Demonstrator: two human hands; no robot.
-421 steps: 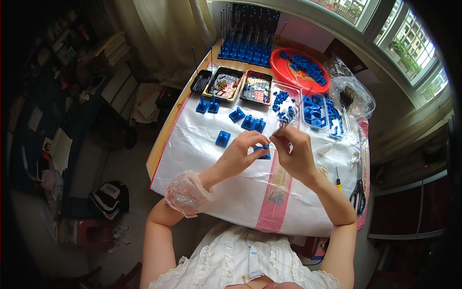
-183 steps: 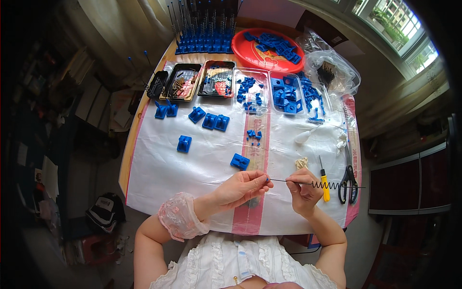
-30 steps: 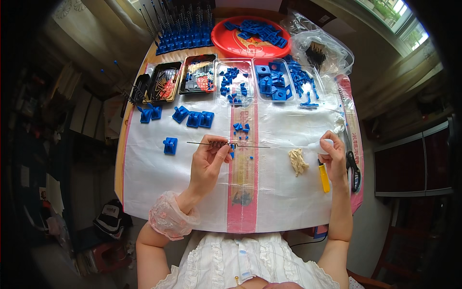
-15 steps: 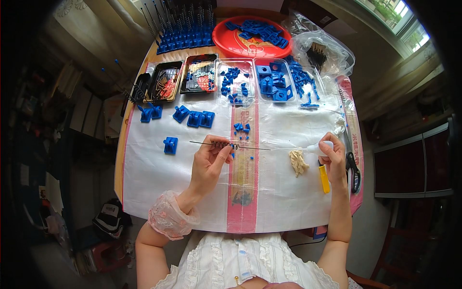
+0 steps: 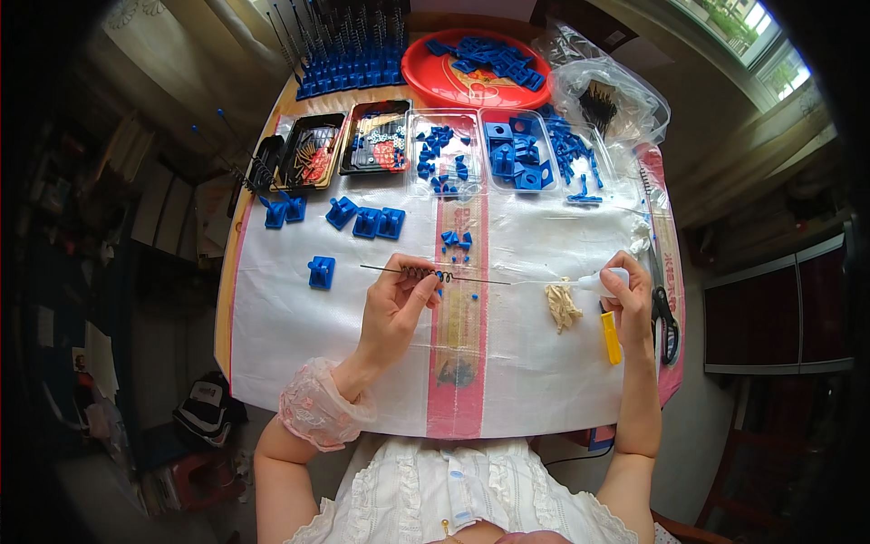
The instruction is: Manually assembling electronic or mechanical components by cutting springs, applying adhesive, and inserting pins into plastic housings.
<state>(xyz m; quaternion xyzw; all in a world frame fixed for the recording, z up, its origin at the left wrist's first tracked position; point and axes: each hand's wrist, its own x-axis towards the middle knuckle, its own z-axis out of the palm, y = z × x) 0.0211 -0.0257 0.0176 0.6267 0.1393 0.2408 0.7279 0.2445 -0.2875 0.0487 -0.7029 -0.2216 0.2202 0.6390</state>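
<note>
Over the middle of the table, my left hand [image 5: 391, 304] pinches a thin dark metal rod [image 5: 480, 280] with a spring-like coil wound round it. The rod lies nearly level, its bare end pointing right. My right hand [image 5: 632, 295] is closed round a small white squeeze bottle [image 5: 594, 282] with a long, thin clear nozzle. The nozzle tip meets or almost meets the rod's right end; whether they touch I cannot tell. Small blue plastic pieces [image 5: 456, 240] lie just beyond the coil. A crumpled cream-coloured wad [image 5: 563, 306] sits below the nozzle.
A yellow-handled tool [image 5: 611, 340] and black scissors [image 5: 666, 326] lie at the right. Blue stands [image 5: 365, 222] sit at the left. Behind are black trays [image 5: 310, 150], clear trays [image 5: 517, 152] of blue parts, a red basin [image 5: 426, 82] and upright coiled rods [image 5: 349, 72].
</note>
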